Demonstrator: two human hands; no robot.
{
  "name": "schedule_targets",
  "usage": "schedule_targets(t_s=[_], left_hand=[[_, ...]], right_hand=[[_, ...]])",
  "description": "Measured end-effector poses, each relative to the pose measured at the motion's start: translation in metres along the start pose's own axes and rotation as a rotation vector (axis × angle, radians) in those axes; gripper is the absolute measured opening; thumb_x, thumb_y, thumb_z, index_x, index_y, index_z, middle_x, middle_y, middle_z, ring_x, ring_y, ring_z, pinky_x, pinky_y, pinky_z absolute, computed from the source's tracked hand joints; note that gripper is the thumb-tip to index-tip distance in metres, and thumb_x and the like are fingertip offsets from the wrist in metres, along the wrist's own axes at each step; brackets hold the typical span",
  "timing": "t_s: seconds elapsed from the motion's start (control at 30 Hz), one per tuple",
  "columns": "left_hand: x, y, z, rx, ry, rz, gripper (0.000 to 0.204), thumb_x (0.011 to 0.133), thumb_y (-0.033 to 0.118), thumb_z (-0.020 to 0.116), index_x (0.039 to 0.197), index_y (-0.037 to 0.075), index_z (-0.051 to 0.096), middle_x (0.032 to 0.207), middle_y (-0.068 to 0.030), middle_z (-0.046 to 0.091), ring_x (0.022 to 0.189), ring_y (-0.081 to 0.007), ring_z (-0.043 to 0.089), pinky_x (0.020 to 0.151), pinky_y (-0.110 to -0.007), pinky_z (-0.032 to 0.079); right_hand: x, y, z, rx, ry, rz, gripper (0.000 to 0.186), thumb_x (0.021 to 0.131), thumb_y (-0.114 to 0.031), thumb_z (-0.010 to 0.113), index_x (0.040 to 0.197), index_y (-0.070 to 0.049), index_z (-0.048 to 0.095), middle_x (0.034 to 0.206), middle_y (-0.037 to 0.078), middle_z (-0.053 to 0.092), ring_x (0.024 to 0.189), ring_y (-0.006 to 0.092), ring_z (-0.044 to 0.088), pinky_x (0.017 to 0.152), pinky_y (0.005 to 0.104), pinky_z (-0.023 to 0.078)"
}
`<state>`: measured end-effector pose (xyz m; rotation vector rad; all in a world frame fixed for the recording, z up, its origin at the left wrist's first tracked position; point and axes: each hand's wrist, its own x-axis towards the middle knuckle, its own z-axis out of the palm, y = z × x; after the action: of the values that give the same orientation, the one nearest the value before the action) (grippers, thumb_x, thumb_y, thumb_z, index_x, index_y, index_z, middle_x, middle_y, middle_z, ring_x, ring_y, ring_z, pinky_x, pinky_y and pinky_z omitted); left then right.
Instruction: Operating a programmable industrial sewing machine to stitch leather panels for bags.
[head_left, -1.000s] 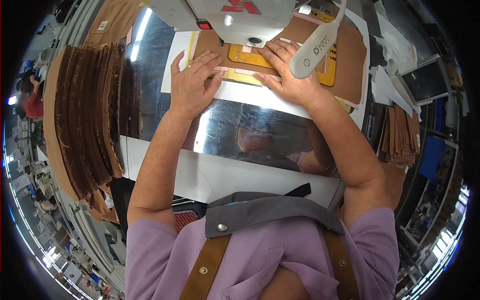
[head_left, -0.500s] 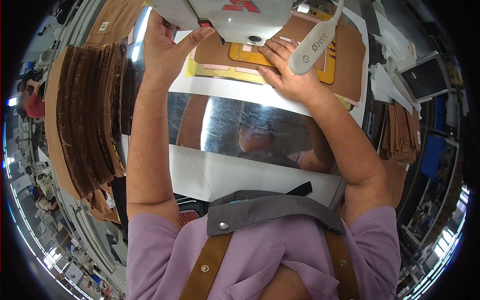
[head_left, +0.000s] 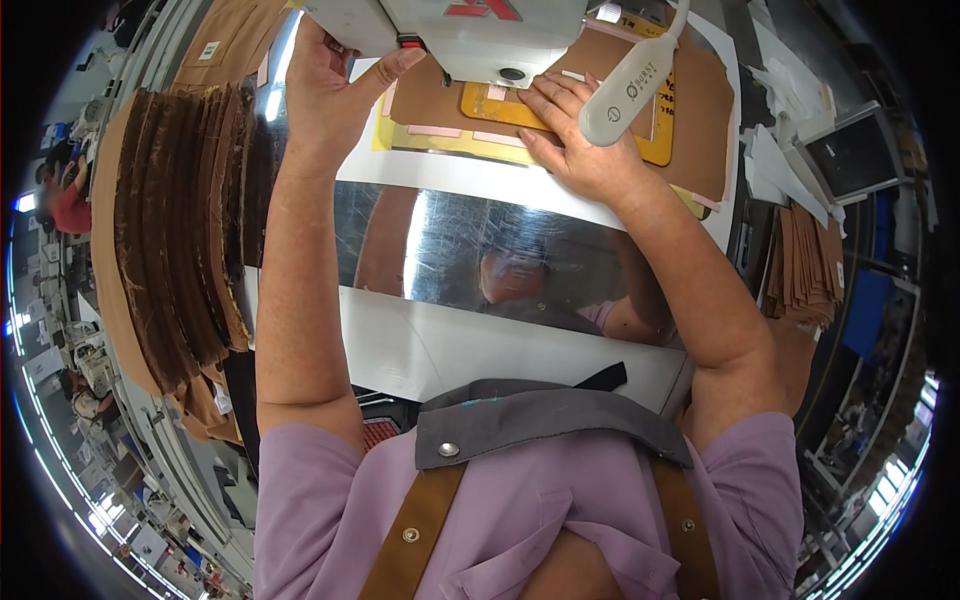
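My left hand (head_left: 325,100) is raised at the left side of a white sewing machine head (head_left: 480,45). Its thumb stretches toward a small red button (head_left: 411,42) on the machine, apart from the fingers, which are partly hidden by the machine. My right hand (head_left: 590,140) lies with fingers extended on a yellow plate (head_left: 655,150) beside the machine. Under that plate is a brown fabric piece (head_left: 700,110), with a pale yellow sheet (head_left: 455,145) and pink strips along its near edge. A white lamp wand (head_left: 628,92) hangs over my right hand.
A shiny metal plate (head_left: 470,255) spans the white table (head_left: 400,335) before me. Thick stacked brown fabric (head_left: 180,240) stands at left. More brown pieces (head_left: 805,265) and a dark screen (head_left: 850,155) are at right. Other people (head_left: 70,205) sit far left.
My left thumb has shifted slightly up and left beside the red button. My right hand stays on the yellow plate, nearly unmoved.
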<state>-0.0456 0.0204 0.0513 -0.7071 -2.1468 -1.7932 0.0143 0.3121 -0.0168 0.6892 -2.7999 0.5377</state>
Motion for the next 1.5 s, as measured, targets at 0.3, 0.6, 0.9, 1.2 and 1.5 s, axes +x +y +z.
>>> schedule_targets(t_s=[0.3, 0.6, 0.9, 1.2, 1.5], left_hand=[[0.001, 0.002, 0.001, -0.013, 0.019, -0.028, 0.060, 0.086, 0.001, 0.082, 0.135, 0.004, 0.049, 0.129, -0.0100, 0.064, 0.123, -0.0207, 0.061, 0.108, -0.035, 0.049], [0.001, 0.001, 0.001, 0.016, 0.037, -0.043, 0.061, 0.085, 0.002, 0.083, 0.136, 0.004, 0.050, 0.129, -0.0099, 0.064, 0.124, -0.0207, 0.061, 0.109, -0.035, 0.048], [0.001, 0.006, 0.000, 0.015, 0.020, -0.049, 0.060, 0.085, 0.004, 0.084, 0.134, 0.004, 0.050, 0.128, -0.0110, 0.065, 0.124, -0.0206, 0.061, 0.108, -0.035, 0.048], [0.002, -0.007, 0.001, 0.182, 0.061, 0.043, 0.058, 0.085, 0.009, 0.086, 0.131, 0.003, 0.052, 0.122, -0.0095, 0.067, 0.116, -0.0188, 0.062, 0.102, -0.034, 0.049], [0.002, 0.003, 0.003, 0.188, 0.041, 0.060, 0.063, 0.085, 0.015, 0.087, 0.135, 0.001, 0.051, 0.125, -0.0110, 0.066, 0.120, -0.0209, 0.060, 0.106, -0.036, 0.046]], right_hand=[[0.004, 0.000, -0.002, -0.011, -0.047, -0.004, 0.048, 0.099, -0.040, 0.064, 0.137, -0.010, 0.065, 0.142, 0.013, 0.060, 0.140, 0.0297, 0.048, 0.121, 0.0569, 0.033], [0.012, 0.006, 0.001, -0.033, -0.017, -0.028, 0.055, 0.099, -0.045, 0.063, 0.136, -0.004, 0.064, 0.141, 0.016, 0.060, 0.140, 0.0312, 0.047, 0.122, 0.0568, 0.029], [0.012, 0.004, -0.003, 0.024, -0.123, 0.063, 0.054, 0.099, -0.043, 0.063, 0.136, -0.004, 0.064, 0.143, 0.016, 0.059, 0.141, 0.0317, 0.047, 0.124, 0.0553, 0.028], [-0.002, -0.006, -0.003, 0.021, -0.112, 0.062, 0.051, 0.097, -0.040, 0.066, 0.139, -0.012, 0.064, 0.143, 0.012, 0.059, 0.139, 0.0301, 0.049, 0.122, 0.0546, 0.032], [-0.008, -0.012, -0.002, 0.022, 0.001, 0.017, 0.048, 0.097, -0.038, 0.068, 0.137, -0.011, 0.066, 0.143, 0.008, 0.059, 0.139, 0.0281, 0.049, 0.123, 0.0532, 0.031]])
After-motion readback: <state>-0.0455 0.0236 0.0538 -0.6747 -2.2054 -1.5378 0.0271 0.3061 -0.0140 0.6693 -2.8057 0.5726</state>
